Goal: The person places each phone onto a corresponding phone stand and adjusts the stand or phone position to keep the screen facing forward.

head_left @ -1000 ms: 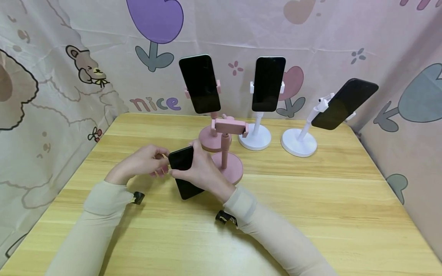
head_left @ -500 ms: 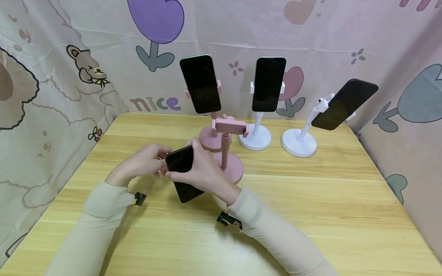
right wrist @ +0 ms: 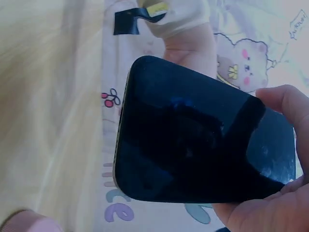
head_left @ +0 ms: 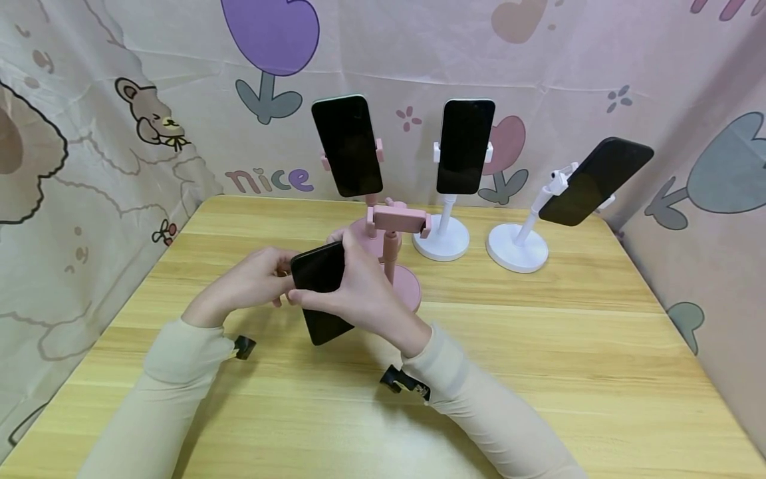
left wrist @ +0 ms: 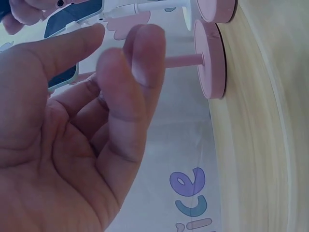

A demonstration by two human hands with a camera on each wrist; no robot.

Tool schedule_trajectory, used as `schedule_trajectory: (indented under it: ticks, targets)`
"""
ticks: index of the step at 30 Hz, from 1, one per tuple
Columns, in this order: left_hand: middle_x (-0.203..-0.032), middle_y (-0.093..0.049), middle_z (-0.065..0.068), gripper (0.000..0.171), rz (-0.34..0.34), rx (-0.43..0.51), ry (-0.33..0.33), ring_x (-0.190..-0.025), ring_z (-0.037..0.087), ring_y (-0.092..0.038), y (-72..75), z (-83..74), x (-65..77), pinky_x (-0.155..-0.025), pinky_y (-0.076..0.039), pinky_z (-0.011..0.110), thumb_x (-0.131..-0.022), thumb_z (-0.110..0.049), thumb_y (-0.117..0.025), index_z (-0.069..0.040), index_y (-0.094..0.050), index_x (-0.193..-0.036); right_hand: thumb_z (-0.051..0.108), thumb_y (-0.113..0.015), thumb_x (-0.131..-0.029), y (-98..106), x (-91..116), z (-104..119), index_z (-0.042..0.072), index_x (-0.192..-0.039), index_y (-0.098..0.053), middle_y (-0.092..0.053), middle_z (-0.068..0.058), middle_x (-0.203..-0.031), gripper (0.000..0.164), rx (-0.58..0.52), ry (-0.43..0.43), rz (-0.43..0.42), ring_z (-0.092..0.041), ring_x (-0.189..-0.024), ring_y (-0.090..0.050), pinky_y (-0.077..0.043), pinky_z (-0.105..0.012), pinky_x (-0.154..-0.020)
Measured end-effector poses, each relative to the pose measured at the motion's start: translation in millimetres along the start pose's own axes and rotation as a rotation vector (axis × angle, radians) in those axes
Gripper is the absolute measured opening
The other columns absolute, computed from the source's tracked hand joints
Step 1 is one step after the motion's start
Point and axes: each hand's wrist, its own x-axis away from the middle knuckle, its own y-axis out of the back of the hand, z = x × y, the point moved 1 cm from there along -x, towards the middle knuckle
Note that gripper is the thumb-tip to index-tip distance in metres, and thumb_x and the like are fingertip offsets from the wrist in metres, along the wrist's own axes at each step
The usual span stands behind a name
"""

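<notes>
My right hand [head_left: 368, 293] grips a black smartphone [head_left: 318, 269] by its long edges, thumb on one side and fingers on the other. In the right wrist view the dark, glossy screen [right wrist: 188, 135] faces the camera. My left hand [head_left: 248, 286] is beside the phone's left edge. Its fingers are loosely bent, and the left wrist view shows nothing between thumb and fingertips [left wrist: 149, 48]. Right behind my right hand stands a pink phone stand [head_left: 399, 218] with no phone in its clamp; the hand partly hides its round base.
Behind, another pink stand [head_left: 366, 229] bears a phone [head_left: 347, 145]. A white stand [head_left: 441, 238] holds a phone [head_left: 465, 146] upright. At the right, a second white stand [head_left: 518, 247] carries a tilted phone [head_left: 597, 181]. Patterned cloth [head_left: 383, 40] hangs behind the wooden table [head_left: 568, 346].
The phone in my right hand dipped slightly, then rose a little toward the pink stands. My right wrist has shifted slightly right. My left hand has barely moved.
</notes>
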Motion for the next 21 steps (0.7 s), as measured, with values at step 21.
schedule_trajectory:
  ticks: [21]
  targets:
    - [-0.084, -0.074, 0.005, 0.016, -0.079, 0.022, -0.041, -0.072, 0.026, -0.07, -5.5, -15.5, 4.6, -0.063, -0.065, 0.039, -0.097, 0.004, -0.059, -0.005, -0.072, -0.094, 0.034, -0.097, -0.078, 21.2, 15.9, 27.6, 0.018, -0.128, -0.045, -0.066, -0.003, -0.102, 0.074, 0.018, 0.029, -0.084, -0.015, -0.101, -0.063, -0.056, -0.036, -0.091]
